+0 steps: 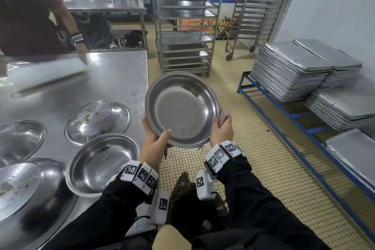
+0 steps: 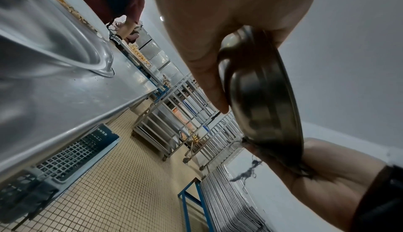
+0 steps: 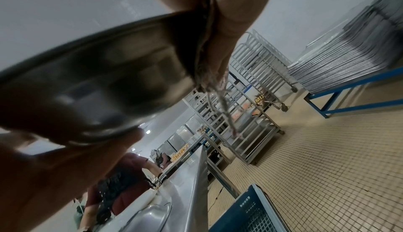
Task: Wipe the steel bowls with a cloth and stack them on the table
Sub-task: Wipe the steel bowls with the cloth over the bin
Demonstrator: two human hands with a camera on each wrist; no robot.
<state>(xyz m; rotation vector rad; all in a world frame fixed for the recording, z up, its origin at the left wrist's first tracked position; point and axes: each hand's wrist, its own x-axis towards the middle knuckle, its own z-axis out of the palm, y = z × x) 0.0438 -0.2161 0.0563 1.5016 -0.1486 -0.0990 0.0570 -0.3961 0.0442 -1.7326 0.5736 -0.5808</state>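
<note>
The left hand (image 1: 155, 142) and right hand (image 1: 222, 128) are nearest the camera, both closed on the rim of one steel bowl (image 1: 181, 108). It is held in the air over the tiled floor, just past the worktop (image 1: 113, 79) edge, tilted so its hollow faces the person. The left thumb lies over the near rim with fingers under the base. The right hand pinches the far-right rim with a cloth (image 1: 223, 116) bunched between palm and metal.

The bowl looks thin, stiff and light, so one hand could carry it. Polished steel is likely slippery, more so if damp, so the rolled rim is the sound place to hold, thumb inside and fingers beneath. The cloth is soft and frayed, with loose threads hanging in the wrist views.

Most of the cloth is hidden behind the bowl and fingers. The dull patches inside the bowl may be film or only reflection. On the worktop, an upright bowl (image 1: 102, 165) sits nearest, and upturned bowls (image 1: 97, 121) with crumbs lie beyond. The leftmost are cut off by the frame.
</note>
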